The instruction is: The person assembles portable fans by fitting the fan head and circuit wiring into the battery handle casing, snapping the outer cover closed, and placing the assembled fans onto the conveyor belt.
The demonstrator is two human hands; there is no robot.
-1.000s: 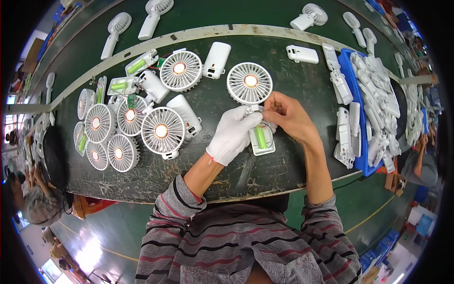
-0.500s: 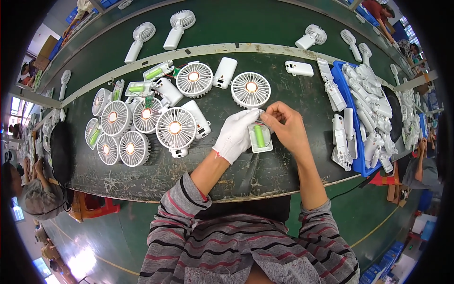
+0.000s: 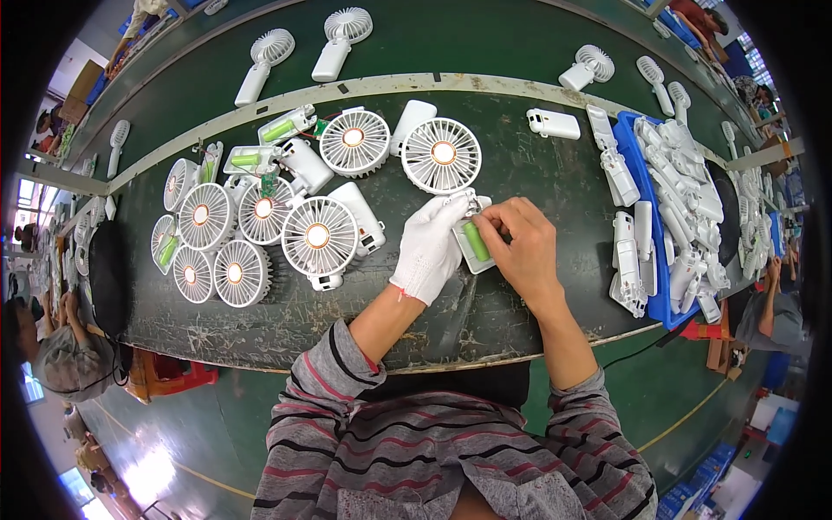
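Both hands have barely shifted over the last second: they stay closed around the same small white plastic fan handle shell (image 3: 475,247) with a green cylindrical battery cell (image 3: 476,241) seated in it, lying on the dark green worktable (image 3: 520,173) just below a round white fan head with an orange hub (image 3: 442,155). What has changed is mostly the camera's tilt, which now shows more of the bench beyond. The left hand (image 3: 431,245), in a white knit glove, pinches the shell's left edge and steadies it; the bare right hand (image 3: 520,247) closes its fingertips narrowly on the cell's right side. To seat the cell well, I would judge it best to keep the shell flat on the table, press evenly along the cell rather than at one end, and keep the thin wires by the fan head clear of the pinch. Counting what lies about: roughly nine round fan heads in a cluster at left (image 3: 260,234), about three more open shells with green cells near them (image 3: 282,130), four finished white handheld fans on the far strip (image 3: 340,39), and a blue tray heaped with white handle shells (image 3: 646,299), too many and too overlapped to count.
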